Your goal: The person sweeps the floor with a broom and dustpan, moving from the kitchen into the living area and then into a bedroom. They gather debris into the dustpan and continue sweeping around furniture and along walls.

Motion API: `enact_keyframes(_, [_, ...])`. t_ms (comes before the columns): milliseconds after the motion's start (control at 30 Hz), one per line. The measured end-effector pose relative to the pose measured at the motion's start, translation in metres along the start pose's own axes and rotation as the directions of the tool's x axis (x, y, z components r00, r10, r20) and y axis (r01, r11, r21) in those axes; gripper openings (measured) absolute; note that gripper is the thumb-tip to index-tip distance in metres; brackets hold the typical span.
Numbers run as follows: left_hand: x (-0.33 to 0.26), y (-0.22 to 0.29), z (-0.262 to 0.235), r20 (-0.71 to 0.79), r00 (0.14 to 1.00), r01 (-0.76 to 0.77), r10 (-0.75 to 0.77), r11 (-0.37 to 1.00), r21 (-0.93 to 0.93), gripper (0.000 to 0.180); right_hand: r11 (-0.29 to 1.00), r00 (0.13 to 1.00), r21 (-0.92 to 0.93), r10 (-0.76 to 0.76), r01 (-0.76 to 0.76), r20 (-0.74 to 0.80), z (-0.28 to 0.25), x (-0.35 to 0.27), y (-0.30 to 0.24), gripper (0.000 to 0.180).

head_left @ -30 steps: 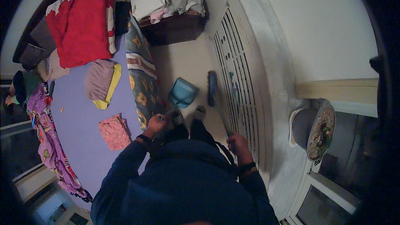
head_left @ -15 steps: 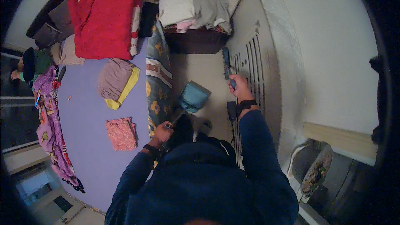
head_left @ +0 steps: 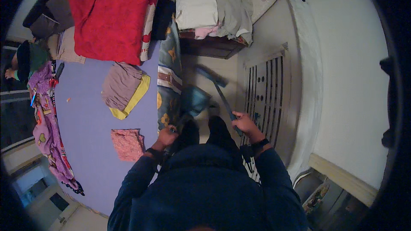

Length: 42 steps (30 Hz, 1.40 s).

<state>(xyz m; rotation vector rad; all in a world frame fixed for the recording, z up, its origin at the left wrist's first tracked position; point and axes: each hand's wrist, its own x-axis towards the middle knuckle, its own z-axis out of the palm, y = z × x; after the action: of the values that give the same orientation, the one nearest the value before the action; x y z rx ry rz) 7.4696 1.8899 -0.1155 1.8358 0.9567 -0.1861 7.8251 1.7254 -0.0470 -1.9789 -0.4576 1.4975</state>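
Observation:
My right hand (head_left: 246,125) is wrapped round the handle of a long-handled broom (head_left: 223,98). Its blue-grey brush head (head_left: 212,75) is smeared by motion and is over the pale floor, just beyond the dustpan. My left hand (head_left: 166,137) grips the end of the handle of a blue dustpan (head_left: 195,100). The pan rests low beside the bed, in front of my feet, partly in shadow. Both wrists wear dark bands.
To the left is a bed (head_left: 90,145) with a red blanket (head_left: 113,17), folded mauve and yellow cloths (head_left: 124,87) and a pink cloth (head_left: 128,144). A person in green (head_left: 36,57) is at its far-left edge. Ahead stands a dark chest (head_left: 209,46) with laundry; a slatted panel (head_left: 267,90) is on the right.
My right hand has come down nearer my body. The broom has swung away from the slatted panel, leftward over the floor towards the dustpan. My left hand stays on the dustpan handle.

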Motion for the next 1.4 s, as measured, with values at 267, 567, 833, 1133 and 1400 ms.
enact_keyframes(267, [0.009, -0.015, 0.022, -0.049, 0.971, 0.153, -0.234, 0.767, -0.623, 0.017, 0.798, 0.972, -0.557, -0.212, 0.232, 0.101, 0.025, 0.124, -0.045, 0.044])
enact_keyframes(567, [0.023, 0.011, 0.022, -0.137, 0.980, -0.124, 0.142, 0.983, 0.134, 0.018, 0.775, 0.984, -0.614, -0.062, 0.152, 0.165, -0.046, 0.037, 0.006, 0.048])
enact_keyframes(833, [0.052, 0.014, 0.018, -0.067, 0.987, 0.134, -0.148, 0.974, -0.182, 0.020, 0.903, 0.967, -0.430, -0.096, -0.015, -0.237, -0.068, 0.020, 0.040, 0.055])
enact_keyframes(1133, [0.072, 0.049, 0.012, 0.002, 0.946, 0.325, -0.325, 0.945, -0.043, 0.022, 0.889, 0.983, -0.449, -0.153, 0.090, -0.104, -0.099, 0.038, 0.073, 0.055])
enact_keyframes(1400, [0.076, 0.026, 0.017, -0.076, 0.995, 0.071, -0.058, 0.979, 0.191, 0.028, 0.919, 0.982, -0.381, 0.032, -0.102, -0.187, -0.106, 0.059, 0.069, 0.056])
